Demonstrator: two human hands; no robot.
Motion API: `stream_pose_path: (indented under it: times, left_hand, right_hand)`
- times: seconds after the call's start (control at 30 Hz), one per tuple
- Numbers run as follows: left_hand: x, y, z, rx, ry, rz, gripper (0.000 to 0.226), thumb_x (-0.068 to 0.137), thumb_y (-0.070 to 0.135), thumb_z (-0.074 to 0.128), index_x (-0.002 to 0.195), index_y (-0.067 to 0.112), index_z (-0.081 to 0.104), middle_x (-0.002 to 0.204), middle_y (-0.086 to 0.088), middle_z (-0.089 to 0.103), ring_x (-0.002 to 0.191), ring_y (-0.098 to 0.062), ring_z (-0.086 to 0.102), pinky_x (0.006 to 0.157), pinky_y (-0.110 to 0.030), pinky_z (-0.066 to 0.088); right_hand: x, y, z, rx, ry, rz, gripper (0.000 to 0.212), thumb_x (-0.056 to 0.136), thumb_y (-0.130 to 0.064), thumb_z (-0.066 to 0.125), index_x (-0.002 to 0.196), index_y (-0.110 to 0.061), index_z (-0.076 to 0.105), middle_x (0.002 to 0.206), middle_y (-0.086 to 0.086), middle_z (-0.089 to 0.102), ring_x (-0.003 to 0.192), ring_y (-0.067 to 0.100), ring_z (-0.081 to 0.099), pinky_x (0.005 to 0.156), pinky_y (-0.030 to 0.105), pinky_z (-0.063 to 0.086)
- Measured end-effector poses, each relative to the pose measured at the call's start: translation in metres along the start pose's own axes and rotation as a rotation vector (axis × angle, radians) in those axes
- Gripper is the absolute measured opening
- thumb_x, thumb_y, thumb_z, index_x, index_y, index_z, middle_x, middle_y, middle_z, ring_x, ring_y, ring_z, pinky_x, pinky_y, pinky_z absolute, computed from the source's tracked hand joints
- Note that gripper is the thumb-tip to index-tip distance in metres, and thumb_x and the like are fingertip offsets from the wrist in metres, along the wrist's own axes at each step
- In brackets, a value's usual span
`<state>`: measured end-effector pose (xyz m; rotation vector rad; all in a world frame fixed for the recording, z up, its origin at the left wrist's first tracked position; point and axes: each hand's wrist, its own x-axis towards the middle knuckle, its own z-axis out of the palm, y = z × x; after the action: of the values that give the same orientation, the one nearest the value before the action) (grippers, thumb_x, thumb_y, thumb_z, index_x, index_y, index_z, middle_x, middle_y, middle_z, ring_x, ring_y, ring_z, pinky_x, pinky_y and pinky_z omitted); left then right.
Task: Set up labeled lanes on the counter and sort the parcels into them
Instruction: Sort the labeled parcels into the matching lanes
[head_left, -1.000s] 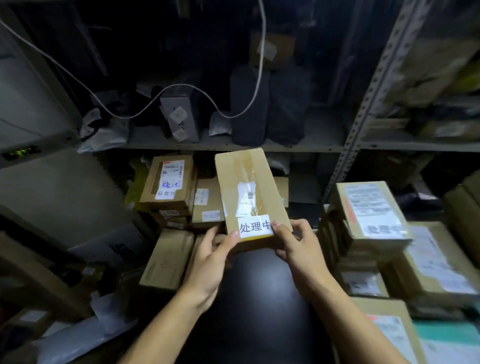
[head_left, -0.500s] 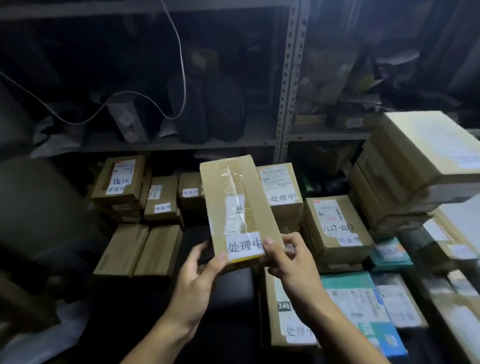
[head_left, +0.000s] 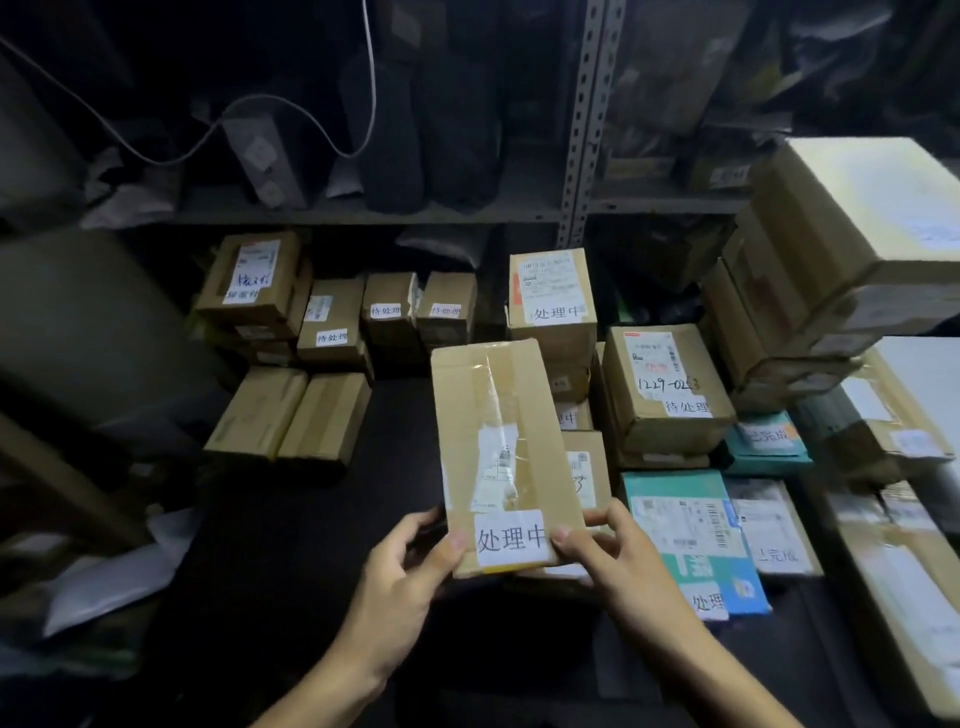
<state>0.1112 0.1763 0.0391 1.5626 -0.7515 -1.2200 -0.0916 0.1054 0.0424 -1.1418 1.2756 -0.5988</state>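
Pinching only its near end, both hands (head_left: 511, 558) hold the labeled parcel (head_left: 501, 452) above mid-worktop (head_left: 291, 545); it could tip and, in dim light, perhaps join the wrong lane.

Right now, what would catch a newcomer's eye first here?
A long cardboard parcel held up at centre, both hands pinching its near end by a white handwritten label. Behind it, more labelled boxes crowd the dark counter beneath metal shelving.
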Motion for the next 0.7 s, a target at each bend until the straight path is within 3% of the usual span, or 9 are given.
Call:
stream_pose_path:
  times: [0.1, 0.2, 0.3, 0.43, 0.7]
  left_hand:
    - [-0.005, -0.011, 0.011, 0.022, -0.061, -0.04, 0.053, 0.074, 0.045, 0.078, 0.117, 0.016, 0.067, 0.106, 0.0, 0.077, 0.101, -0.015, 0.072, 0.077, -0.025, 0.057]
    - [0.004, -0.012, 0.026, 0.062, -0.11, -0.072, 0.025, 0.092, 0.027, 0.067, 0.114, 0.016, 0.07, 0.104, 0.004, 0.077, 0.1, -0.009, 0.072, 0.079, -0.018, 0.054]
    - [0.019, -0.014, 0.044, 0.078, -0.146, -0.083, 0.02, 0.097, 0.021, 0.06, 0.113, 0.017, 0.072, 0.105, 0.002, 0.077, 0.104, -0.013, 0.071, 0.092, -0.029, 0.055]
    - [0.042, -0.021, 0.06, 0.104, -0.142, -0.081, 0.017, 0.097, 0.02, 0.062, 0.107, 0.02, 0.075, 0.104, -0.001, 0.077, 0.108, -0.021, 0.07, 0.102, -0.046, 0.051]
    - [0.049, -0.025, 0.066, 0.16, -0.069, -0.088, 0.025, 0.093, 0.024, 0.067, 0.117, 0.018, 0.071, 0.107, 0.006, 0.076, 0.104, -0.01, 0.07, 0.099, -0.041, 0.054]
  right_hand:
    - [-0.008, 0.018, -0.011, -0.002, 0.017, 0.017, 0.02, 0.089, -0.027, 0.072, 0.094, -0.012, 0.059, 0.088, -0.001, 0.076, 0.076, 0.0, 0.068, 0.062, 0.013, 0.046]
    - [-0.004, 0.027, -0.021, -0.043, 0.096, 0.006, 0.02, 0.089, -0.026, 0.072, 0.092, -0.01, 0.061, 0.083, -0.002, 0.073, 0.07, -0.004, 0.065, 0.061, 0.012, 0.045]
    - [0.006, 0.03, -0.03, -0.093, 0.167, 0.007, 0.021, 0.089, -0.029, 0.072, 0.092, -0.011, 0.062, 0.088, 0.001, 0.071, 0.077, 0.006, 0.066, 0.066, 0.022, 0.047]
    - [0.02, 0.033, -0.043, -0.156, 0.226, 0.001, 0.021, 0.089, -0.03, 0.073, 0.092, -0.013, 0.061, 0.09, -0.002, 0.069, 0.083, 0.009, 0.064, 0.063, 0.018, 0.042]
    - [0.035, 0.051, -0.05, -0.154, 0.212, -0.007, 0.024, 0.085, -0.035, 0.075, 0.098, -0.018, 0.063, 0.102, -0.001, 0.07, 0.098, 0.012, 0.065, 0.087, 0.032, 0.051]
